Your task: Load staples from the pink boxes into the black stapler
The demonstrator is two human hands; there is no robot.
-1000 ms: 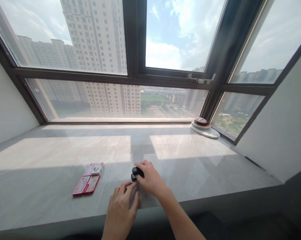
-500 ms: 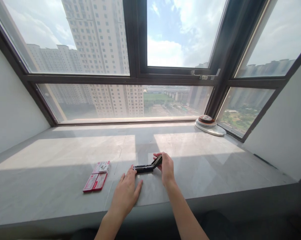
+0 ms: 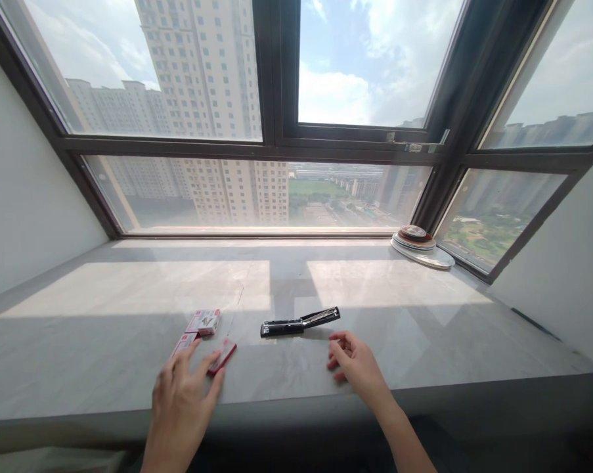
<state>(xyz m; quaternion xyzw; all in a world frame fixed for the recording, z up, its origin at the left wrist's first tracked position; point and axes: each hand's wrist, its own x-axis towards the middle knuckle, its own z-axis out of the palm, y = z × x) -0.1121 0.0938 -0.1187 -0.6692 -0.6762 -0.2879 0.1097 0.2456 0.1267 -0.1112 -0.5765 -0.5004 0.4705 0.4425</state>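
A black stapler point(image 3: 282, 327) lies spread open on the stone sill, its hinged part slanting up to the right. My left hand point(image 3: 185, 394) is at the small boxes and grips a flat red box point(image 3: 224, 355) at its near end between thumb and fingers. Beside it, a second red-and-white box point(image 3: 185, 341) is partly hidden by my fingers. A white-and-pink box point(image 3: 203, 322) with a picture on it sits just behind. My right hand point(image 3: 358, 364) hovers to the right of the stapler, fingers loosely bent and apart, holding nothing.
A stack of round discs point(image 3: 419, 246) rests in the far right corner of the sill point(image 3: 399, 341). Dark-framed windows point(image 3: 271, 150) rise behind, with white walls at both sides. The sill's front edge runs close to my wrists.
My right hand has let go of the stapler's raised part, which now lies lower. My left hand has moved from the stapler to the boxes and shifted one red box to the right.
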